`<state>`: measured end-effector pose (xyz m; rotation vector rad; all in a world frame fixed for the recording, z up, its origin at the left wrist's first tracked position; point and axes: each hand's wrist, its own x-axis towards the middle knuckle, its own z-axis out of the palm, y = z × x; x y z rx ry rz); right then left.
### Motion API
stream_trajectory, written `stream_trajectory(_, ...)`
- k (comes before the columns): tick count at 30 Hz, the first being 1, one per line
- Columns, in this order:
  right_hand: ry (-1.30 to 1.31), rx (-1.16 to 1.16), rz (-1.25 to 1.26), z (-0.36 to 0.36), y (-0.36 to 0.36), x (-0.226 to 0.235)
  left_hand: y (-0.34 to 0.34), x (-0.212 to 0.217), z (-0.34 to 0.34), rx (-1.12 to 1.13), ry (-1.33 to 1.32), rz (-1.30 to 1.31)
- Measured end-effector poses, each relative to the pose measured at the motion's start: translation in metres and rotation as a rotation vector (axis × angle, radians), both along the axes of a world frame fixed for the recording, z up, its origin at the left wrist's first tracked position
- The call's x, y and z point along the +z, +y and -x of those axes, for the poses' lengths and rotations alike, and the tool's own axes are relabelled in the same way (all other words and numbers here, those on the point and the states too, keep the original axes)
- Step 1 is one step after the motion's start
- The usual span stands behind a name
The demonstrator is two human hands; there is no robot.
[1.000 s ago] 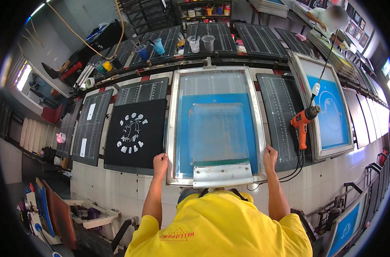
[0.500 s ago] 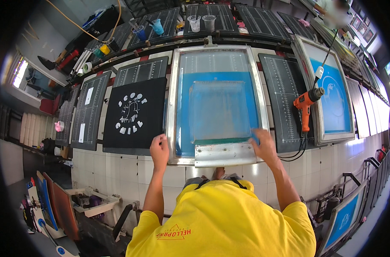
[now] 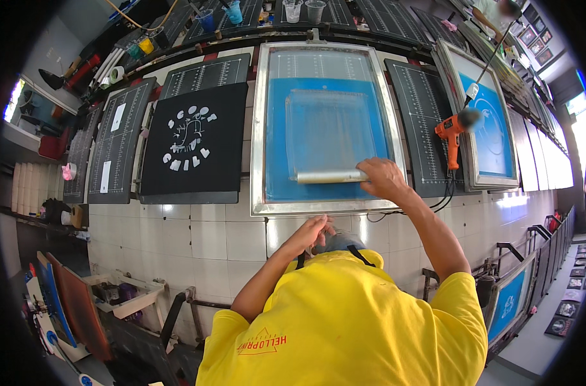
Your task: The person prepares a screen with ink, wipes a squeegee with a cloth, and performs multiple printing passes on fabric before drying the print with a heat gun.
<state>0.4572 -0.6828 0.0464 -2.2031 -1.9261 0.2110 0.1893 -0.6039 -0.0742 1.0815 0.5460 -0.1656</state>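
A squeegee with a silvery metal handle (image 3: 328, 176) lies across the lower part of the screen-printing frame (image 3: 258, 161), on its blue mesh. My right hand (image 3: 384, 179) is closed around its right end. Above it, the mesh has a paler rectangle (image 3: 331, 132) with a smeared, greyish film. My left hand (image 3: 311, 234) hangs in front of my body, just below the frame's near edge, touching neither. Its fingers are loosely bent and a little apart, with nothing visible in them. Left of the frame, a black cloth with a white print (image 3: 193, 140) lies on a dark board.
An orange heat gun (image 3: 452, 138) hangs by its cord at the right, beside another blue screen (image 3: 492, 135). Dark gridded boards (image 3: 418, 122) flank the frame. Plastic cups (image 3: 233, 13) stand along the far row. A person (image 3: 495, 14) is at the far right.
The squeegee has moved up from the frame's near edge onto the mesh and tilted, in my right hand. My left hand has left the frame's left side and come toward my body.
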Motion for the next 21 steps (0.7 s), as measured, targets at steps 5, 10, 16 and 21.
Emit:
stream_trajectory(5, 0.063, -0.071, -0.022, 0.003, 0.006, 0.016, -0.012, -0.002, -0.01, 0.081, 0.034, 0.186)
stream_trajectory(10, 0.067, -0.044, -0.063, -0.004, 0.016, 0.014, -0.029, -0.003, -0.015, 0.082, -0.01, 0.155)
stream_trajectory(16, 0.048, -0.042, -0.015, -0.018, 0.028, 0.02, -0.034, -0.03, -0.027, 0.185, -0.08, 0.004)
stream_trajectory(21, 0.044, 0.053, -0.053, -0.008, 0.008, 0.023, -0.036, -0.032, -0.027, 0.236, -0.066, 0.017)
